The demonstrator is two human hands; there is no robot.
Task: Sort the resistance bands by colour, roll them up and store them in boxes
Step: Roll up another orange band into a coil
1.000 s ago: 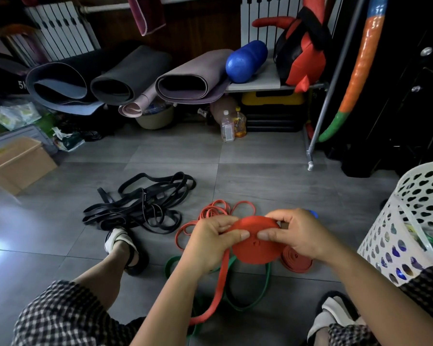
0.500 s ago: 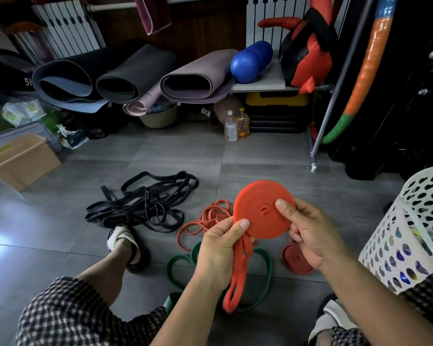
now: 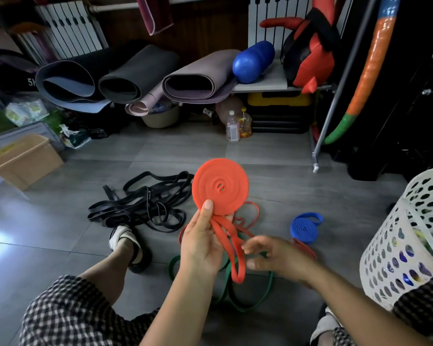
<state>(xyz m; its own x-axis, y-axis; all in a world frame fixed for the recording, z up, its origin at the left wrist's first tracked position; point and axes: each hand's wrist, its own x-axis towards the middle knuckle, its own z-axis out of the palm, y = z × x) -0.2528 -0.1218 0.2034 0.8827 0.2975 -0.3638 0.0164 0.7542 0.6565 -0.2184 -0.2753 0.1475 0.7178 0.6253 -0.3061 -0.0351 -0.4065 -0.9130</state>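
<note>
The left hand (image 3: 200,245) is raised over the floor and pinches the red roll (image 3: 220,186) at its lower edge, thumb on the front face and fingers behind. The roll is a flat, tightly wound disc. Its unwound tail (image 3: 235,258) hangs down as a loop in front of the palm.

The right hand (image 3: 278,258) is blurred. It sits just beside the tail with its fingers loosely spread and grips nothing.

On the floor:
- black bands (image 3: 145,203), in a loose pile, left
- green band (image 3: 248,303), unrolled, below the hands
- blue roll (image 3: 304,227), wound, right
- white basket (image 3: 410,233), far right
- tan box (image 3: 23,161), far left
</note>
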